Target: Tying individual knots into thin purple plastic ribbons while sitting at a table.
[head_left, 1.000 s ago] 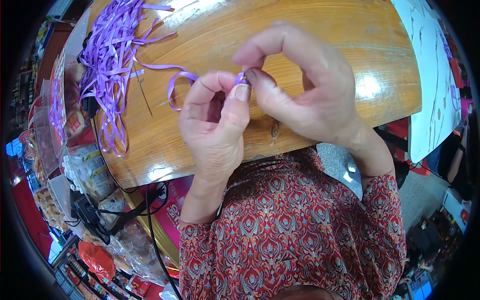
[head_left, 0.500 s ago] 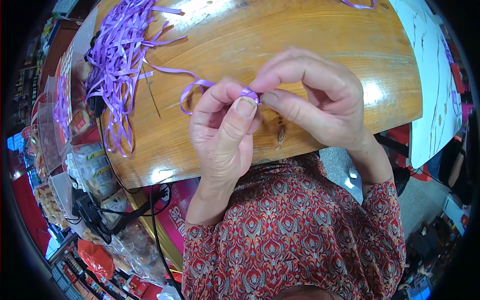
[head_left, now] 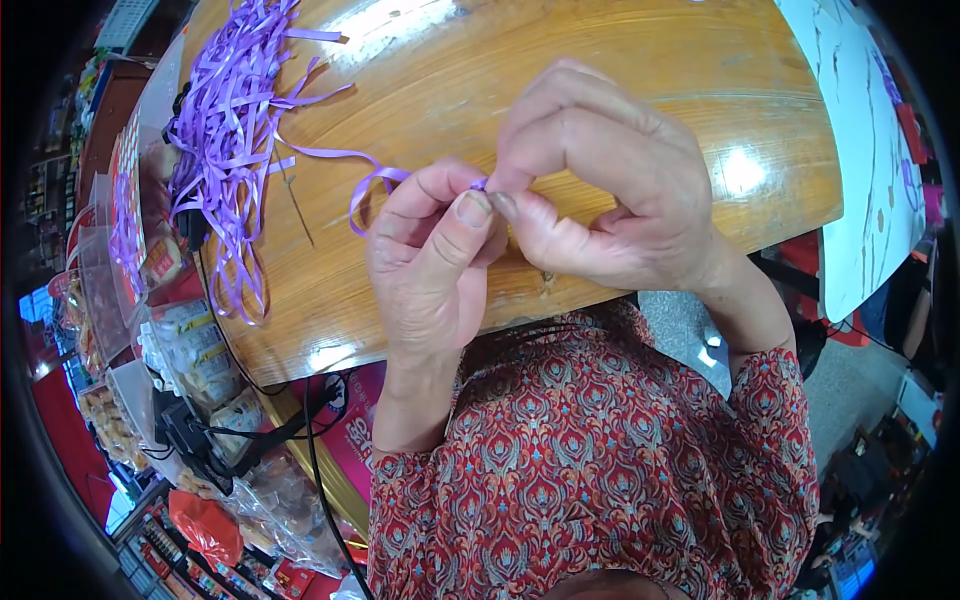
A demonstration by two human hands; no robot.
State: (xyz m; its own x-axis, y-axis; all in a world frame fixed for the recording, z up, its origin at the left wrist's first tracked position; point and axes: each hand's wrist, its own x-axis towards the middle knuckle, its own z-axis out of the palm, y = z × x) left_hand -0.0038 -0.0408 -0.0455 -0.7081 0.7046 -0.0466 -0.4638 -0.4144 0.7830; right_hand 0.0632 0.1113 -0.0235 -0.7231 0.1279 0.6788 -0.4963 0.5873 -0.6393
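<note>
Above the near edge of the wooden table, my left hand (head_left: pixel 428 255) is closed, its thumb and finger pinching a purple ribbon (head_left: pixel 378 178). A small folded bit of that ribbon shows between my fingertips; its exact form is mostly hidden. My right hand (head_left: pixel 615 185) meets it there, thumb and forefinger pinched together on the same folded bit. From my left hand the ribbon loops out leftward toward a large heap of purple ribbons (head_left: pixel 225 120) at the table's far left. Beside the heap lies a thin dark stick-like thing (head_left: pixel 298 208).
The glossy wooden table (head_left: pixel 700 120) curves away in front of me. Right of it stands a white marbled surface (head_left: pixel 862 160). Bagged goods (head_left: pixel 195 345), a black cable (head_left: pixel 312 470) and a red plastic bag (head_left: pixel 205 525) are at my left.
My right hand has closed in over the folded ribbon, its thumb and forefinger now covering more of it. Both hands and the whole view have shifted slightly.
</note>
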